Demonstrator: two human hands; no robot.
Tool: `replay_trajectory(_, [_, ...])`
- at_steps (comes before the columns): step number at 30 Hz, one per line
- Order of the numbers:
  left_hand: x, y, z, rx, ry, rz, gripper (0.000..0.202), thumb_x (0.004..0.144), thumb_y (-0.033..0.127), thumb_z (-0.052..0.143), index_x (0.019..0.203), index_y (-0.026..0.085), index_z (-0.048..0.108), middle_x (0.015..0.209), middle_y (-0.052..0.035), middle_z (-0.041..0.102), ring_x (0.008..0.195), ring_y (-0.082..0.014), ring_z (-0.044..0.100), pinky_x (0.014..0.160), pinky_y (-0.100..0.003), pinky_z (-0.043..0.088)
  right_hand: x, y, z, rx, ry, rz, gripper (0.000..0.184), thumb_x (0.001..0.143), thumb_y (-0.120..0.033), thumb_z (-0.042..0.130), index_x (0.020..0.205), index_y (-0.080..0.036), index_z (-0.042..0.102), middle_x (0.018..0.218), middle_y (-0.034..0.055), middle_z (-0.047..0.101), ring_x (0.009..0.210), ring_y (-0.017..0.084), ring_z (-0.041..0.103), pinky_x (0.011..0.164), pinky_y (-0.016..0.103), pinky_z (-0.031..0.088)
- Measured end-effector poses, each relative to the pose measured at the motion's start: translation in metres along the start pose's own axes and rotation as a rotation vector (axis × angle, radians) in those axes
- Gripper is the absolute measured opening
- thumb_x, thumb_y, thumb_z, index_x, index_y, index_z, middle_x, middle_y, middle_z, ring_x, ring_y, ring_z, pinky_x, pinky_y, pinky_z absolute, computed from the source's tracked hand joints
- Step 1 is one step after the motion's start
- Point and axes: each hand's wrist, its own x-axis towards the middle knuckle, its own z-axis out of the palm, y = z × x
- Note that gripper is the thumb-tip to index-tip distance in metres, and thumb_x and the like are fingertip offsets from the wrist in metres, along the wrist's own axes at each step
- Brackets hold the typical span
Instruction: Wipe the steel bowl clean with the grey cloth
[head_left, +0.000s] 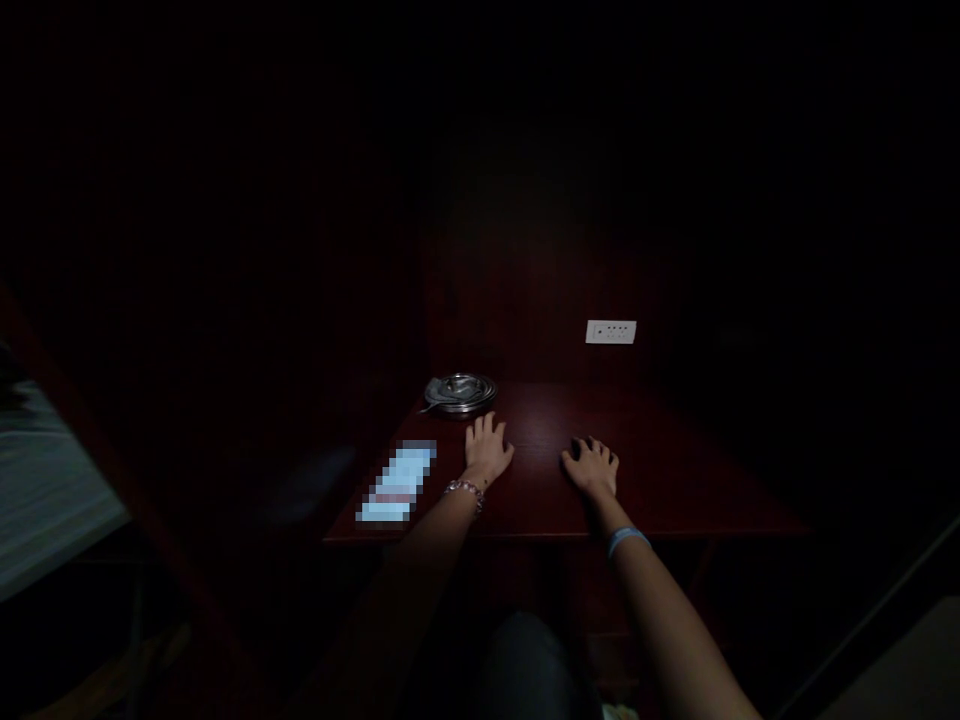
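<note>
Bowls (466, 407) near left hand (488, 450), right hand (594, 467) on tabletop (679, 480)

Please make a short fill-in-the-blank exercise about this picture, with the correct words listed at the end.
1. Between the left hand and the right hand, the one nearer to the metal dishes is the ____ one.
2. The plain wristband is light ____ in colour.
3. The outlet panel beyond the table is coloured ____.

Missing words: left; blue; white.
</note>
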Motion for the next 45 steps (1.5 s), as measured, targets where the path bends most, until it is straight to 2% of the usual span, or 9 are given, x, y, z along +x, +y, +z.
replay_trajectory(6, [0.031, -0.013, -0.010, -0.022, 0.115, -0.078, 0.069, 0.086, 0.031, 0.052, 0.151, 0.014, 0.034, 0.163, -0.0159, 0.024, 0.147, -0.0318, 0.027, 0.117, -0.048, 0.026, -0.005, -0.003, -0.007, 0.009, -0.014, 0.000, 0.059, 0.094, -0.056, 0.038, 0.145, -0.028, 0.048, 0.157, 0.0094, 0.035, 0.144, 0.030, 0.028, 0.116, 0.049, 0.015])
replay_trajectory(11, [0.065, -0.058, -0.028, 0.123, 0.056, -0.013, 0.076, 0.080, 0.015, 0.054, 0.152, 0.009, 0.029, 0.166, -0.0162, 0.014, 0.152, -0.0311, 0.015, 0.120, -0.047, 0.017, -0.007, -0.003, -0.009, 0.072, 0.004, -0.037, 0.055, 0.095, -0.055, 0.037, 0.141, -0.029, 0.053, 0.152, 0.0090, 0.043, 0.142, 0.029, 0.031, 0.115, 0.050, 0.016])
replay_trajectory(16, [0.080, -0.101, -0.040, 0.230, -0.128, -0.026, 0.069, 0.085, 0.014, 0.049, 0.152, 0.011, 0.031, 0.151, -0.0188, 0.045, 0.140, -0.0319, 0.040, 0.113, -0.048, 0.029, -0.007, -0.004, -0.009, 0.140, 0.031, -0.028, 0.055, 0.094, -0.057, 0.039, 0.136, -0.027, 0.058, 0.149, 0.0098, 0.047, 0.141, 0.030, 0.032, 0.116, 0.050, 0.016])
replay_trajectory(19, [0.079, -0.108, -0.047, 0.239, -0.208, -0.059, 0.055, 0.085, 0.015, 0.049, 0.140, 0.014, 0.050, 0.137, -0.0175, 0.060, 0.129, -0.0302, 0.052, 0.105, -0.042, 0.039, -0.008, -0.005, -0.010, 0.193, 0.049, -0.036, 0.052, 0.095, -0.056, 0.037, 0.130, -0.027, 0.063, 0.145, 0.0087, 0.052, 0.140, 0.028, 0.035, 0.116, 0.048, 0.016])
replay_trajectory(22, [0.075, -0.111, -0.054, 0.238, -0.224, -0.047, 0.040, 0.087, 0.013, 0.045, 0.122, 0.016, 0.064, 0.128, -0.0157, 0.066, 0.118, -0.0267, 0.060, 0.098, -0.036, 0.044, -0.008, -0.006, -0.012, 0.238, 0.051, -0.051, 0.050, 0.095, -0.054, 0.038, 0.125, -0.026, 0.066, 0.140, 0.0086, 0.057, 0.135, 0.027, 0.041, 0.116, 0.047, 0.018])
replay_trajectory(29, [0.069, -0.126, -0.075, 0.231, -0.158, 0.117, 0.039, 0.087, 0.010, 0.044, 0.116, 0.018, 0.068, 0.122, -0.0138, 0.068, 0.113, -0.0235, 0.063, 0.098, -0.032, 0.044, -0.007, -0.005, -0.011, 0.287, 0.071, -0.062, 0.048, 0.096, -0.051, 0.039, 0.118, -0.022, 0.070, 0.130, 0.0095, 0.065, 0.128, 0.026, 0.050, 0.115, 0.045, 0.020])
replay_trajectory(35, [0.065, -0.107, -0.094, 0.186, -0.050, 0.204, 0.036, 0.088, 0.018, 0.044, 0.116, 0.017, 0.067, 0.115, -0.0135, 0.069, 0.108, -0.0250, 0.063, 0.097, -0.033, 0.045, -0.011, -0.004, -0.013, 0.367, 0.061, -0.079, 0.044, 0.094, -0.048, 0.042, 0.115, -0.022, 0.072, 0.123, 0.0091, 0.069, 0.124, 0.025, 0.055, 0.112, 0.040, 0.029])
replay_trajectory(40, [0.069, -0.060, -0.120, 0.082, 0.000, 0.258, 0.035, 0.091, 0.028, 0.043, 0.113, 0.017, 0.069, 0.111, -0.0119, 0.070, 0.106, -0.0249, 0.062, 0.096, -0.034, 0.045, -0.013, 0.005, -0.014, 0.610, 0.086, -0.041, 0.044, 0.093, -0.048, 0.041, 0.113, -0.024, 0.071, 0.120, 0.0059, 0.069, 0.114, 0.022, 0.062, 0.099, 0.031, 0.043])
replay_trajectory(45, [0.056, -0.014, -0.139, 0.026, 0.067, 0.249, 0.035, 0.091, 0.028, 0.044, 0.115, 0.017, 0.067, 0.110, -0.0111, 0.068, 0.106, -0.0244, 0.059, 0.098, -0.035, 0.044, -0.013, 0.015, -0.015, 0.904, 0.268, -0.016, 0.049, 0.093, -0.040, 0.028, 0.113, -0.017, 0.067, 0.115, 0.0095, 0.072, 0.111, 0.021, 0.064, 0.098, 0.028, 0.043])
